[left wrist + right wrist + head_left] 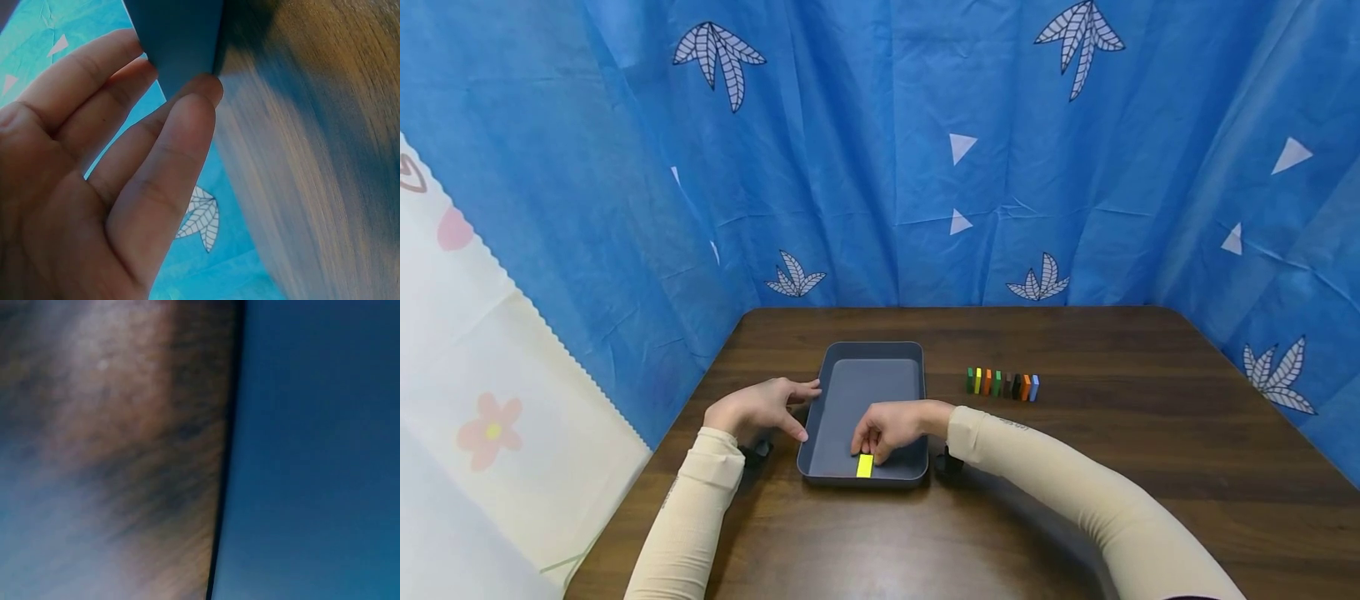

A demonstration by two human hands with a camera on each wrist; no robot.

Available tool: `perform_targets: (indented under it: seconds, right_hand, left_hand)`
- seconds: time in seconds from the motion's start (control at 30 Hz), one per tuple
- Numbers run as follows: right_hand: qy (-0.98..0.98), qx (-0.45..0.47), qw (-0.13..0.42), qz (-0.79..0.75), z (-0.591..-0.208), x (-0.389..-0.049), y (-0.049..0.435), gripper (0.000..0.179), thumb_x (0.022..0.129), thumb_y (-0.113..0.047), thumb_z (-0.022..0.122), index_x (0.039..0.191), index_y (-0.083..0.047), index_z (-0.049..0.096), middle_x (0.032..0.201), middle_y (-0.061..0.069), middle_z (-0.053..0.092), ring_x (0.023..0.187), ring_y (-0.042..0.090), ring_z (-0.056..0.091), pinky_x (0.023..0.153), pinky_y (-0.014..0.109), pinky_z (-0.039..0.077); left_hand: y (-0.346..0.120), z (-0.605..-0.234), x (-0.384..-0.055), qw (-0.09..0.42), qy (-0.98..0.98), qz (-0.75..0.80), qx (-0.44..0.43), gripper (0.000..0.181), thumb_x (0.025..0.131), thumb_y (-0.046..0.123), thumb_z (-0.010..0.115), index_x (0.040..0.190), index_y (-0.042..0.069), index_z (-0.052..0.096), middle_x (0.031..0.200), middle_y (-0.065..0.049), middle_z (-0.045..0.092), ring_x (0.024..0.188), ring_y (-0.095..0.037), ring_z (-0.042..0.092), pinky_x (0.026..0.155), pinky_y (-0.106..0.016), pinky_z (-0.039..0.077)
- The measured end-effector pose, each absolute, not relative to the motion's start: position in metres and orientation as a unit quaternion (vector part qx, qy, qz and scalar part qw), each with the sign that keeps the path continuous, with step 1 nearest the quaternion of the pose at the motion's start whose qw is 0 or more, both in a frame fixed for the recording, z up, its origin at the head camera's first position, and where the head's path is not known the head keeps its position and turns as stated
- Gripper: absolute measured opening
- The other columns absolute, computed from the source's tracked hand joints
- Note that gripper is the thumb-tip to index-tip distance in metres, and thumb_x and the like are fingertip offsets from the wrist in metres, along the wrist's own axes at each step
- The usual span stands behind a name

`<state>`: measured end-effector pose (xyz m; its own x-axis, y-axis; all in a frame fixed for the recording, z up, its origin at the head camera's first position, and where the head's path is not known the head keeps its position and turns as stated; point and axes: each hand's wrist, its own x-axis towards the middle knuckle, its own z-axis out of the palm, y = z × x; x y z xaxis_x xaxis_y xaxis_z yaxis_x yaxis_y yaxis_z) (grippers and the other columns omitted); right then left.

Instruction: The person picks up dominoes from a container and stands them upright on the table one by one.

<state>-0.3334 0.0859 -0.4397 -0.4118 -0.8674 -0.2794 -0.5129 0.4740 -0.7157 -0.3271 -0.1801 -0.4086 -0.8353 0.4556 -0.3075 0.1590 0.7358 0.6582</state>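
A dark grey rectangular tray point(880, 350) lies on the table. Over its near end reaches my right hand point(891, 427), fingers bent downward, with the thumb and fingertips pinching a small flat yellow block point(865, 467) like a domino. In the right wrist view only the tray's wall point(319, 450) shows; the hand is out of that picture. My left hand point(763, 407) is at the tray's left side, fingers extended and thumb apart. The left wrist view shows that hand point(94, 169) with its fingertips at the tray's wall point(181, 44), holding nothing.
Right of the tray, several thin coloured blocks point(997, 383) stand upright in a row on the brown wooden table point(1112, 350). A blue curtain point(865, 167) hangs behind the table, and a pale cloth point(512, 375) hangs at the left.
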Motion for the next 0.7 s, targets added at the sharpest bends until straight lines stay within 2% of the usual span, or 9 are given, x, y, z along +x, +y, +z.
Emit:
perform_targets:
  seconds: [0.33,0.7]
  right_hand:
    - [0.795,-0.438,0.324,-0.265,-0.4403,-0.3313,0.0844,0.023,0.085,0.01,0.071,0.1,-0.007,0.076,0.083,-0.006,0.065,0.073,0.003,0.055,0.07,0.016,0.051]
    - [0.793,-0.453,0.324,-0.245,-0.4402,-0.3325,0.0841,0.021,0.083,0.008,0.074,0.092,-0.01,0.075,0.078,-0.007,0.063,0.069,0.003,0.054,0.067,0.016,0.052]
  left_hand:
    - [-0.179,-0.4076,-0.326,0.237,0.898,0.337,0.156,0.087,0.074,0.012,0.088,0.15,0.008,0.045,0.166,-0.007,0.028,0.151,-0.039,0.027,0.116,-0.059,0.034]
    - [-0.18,-0.4084,-0.3283,0.227,0.905,0.318,0.171,0.088,0.073,0.014,0.089,0.15,0.007,0.047,0.165,-0.007,0.03,0.149,-0.038,0.033,0.114,-0.055,0.039]
